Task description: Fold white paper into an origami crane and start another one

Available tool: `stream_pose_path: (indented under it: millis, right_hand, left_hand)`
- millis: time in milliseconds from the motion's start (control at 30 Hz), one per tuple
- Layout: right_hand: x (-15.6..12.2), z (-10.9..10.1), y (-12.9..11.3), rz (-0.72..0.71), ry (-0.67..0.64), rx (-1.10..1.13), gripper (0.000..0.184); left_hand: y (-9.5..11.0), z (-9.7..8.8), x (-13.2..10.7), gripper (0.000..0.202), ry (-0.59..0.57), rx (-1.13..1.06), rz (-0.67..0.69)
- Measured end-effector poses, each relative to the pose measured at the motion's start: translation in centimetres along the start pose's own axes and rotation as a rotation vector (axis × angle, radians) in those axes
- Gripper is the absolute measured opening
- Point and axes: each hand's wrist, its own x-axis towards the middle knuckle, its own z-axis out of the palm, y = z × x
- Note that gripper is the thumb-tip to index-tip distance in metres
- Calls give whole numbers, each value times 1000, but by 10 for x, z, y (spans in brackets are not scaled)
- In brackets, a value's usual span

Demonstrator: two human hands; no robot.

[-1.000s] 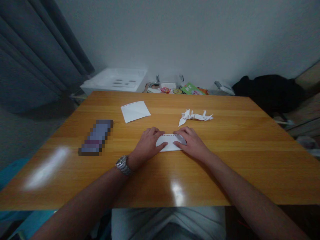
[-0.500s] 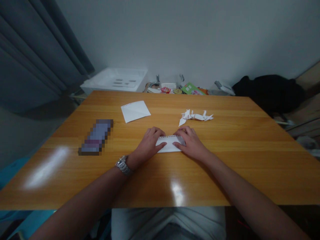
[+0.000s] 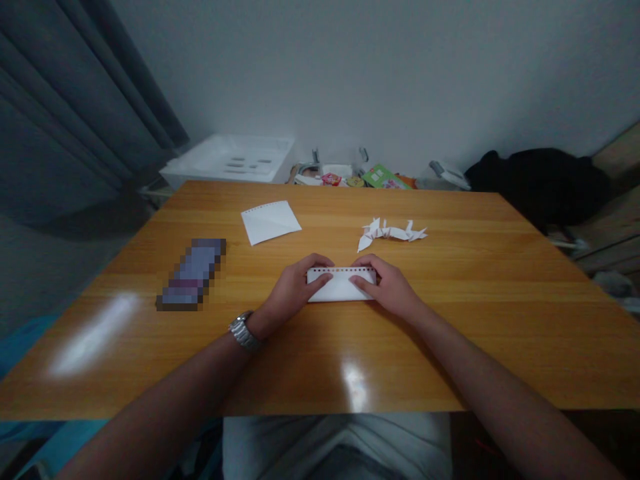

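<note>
A folded sheet of white paper point(image 3: 341, 287), with a row of punched holes along its far edge, lies in front of me on the wooden table point(image 3: 450, 333). My left hand point(image 3: 300, 283) grips its left end, thumb on top and fingers curled behind the far edge. At the right end my right hand point(image 3: 387, 287) holds the paper the same way. Beyond the right hand lie several folded white paper figures point(image 3: 393, 233) in a cluster. Another sheet of paper point(image 3: 271, 222), also with punched holes, rests flat farther back on the left.
A phone-like object point(image 3: 193, 275), blurred by pixels, lies on the table's left side. Behind the far edge are a white plastic tray point(image 3: 230, 157), a green packet or booklet point(image 3: 384, 177) and other small items. A black bundle point(image 3: 540, 183) is at the back right.
Both hands have shifted slightly outward toward the ends of the folded paper. More of the paper and its row of holes shows between them.
</note>
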Motion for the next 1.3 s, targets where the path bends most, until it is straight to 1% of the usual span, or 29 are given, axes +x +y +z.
stream_pose_path:
  millis: [167,300,467,733,1000,1300]
  right_hand:
    - [0,0,-1,4,75,25,20]
    - [-1,0,-2,4,99,47,20]
    - [-2,0,-2,26,101,72,20]
    - [-2,-1,-2,18,93,47,19]
    - [-3,-2,-1,1,83,25,21]
    - [-3,-2,-3,-7,74,43,20]
  left_hand:
    - [5,-2,1,19,34,-10,-13]
    - [9,-3,0,20,45,-13,-53]
    - [13,-4,0,22,41,-44,-72]
    - [15,-5,0,24,41,-70,-84]
    - [12,-4,0,27,33,-67,-100]
    - [13,-5,0,23,43,-98,-87]
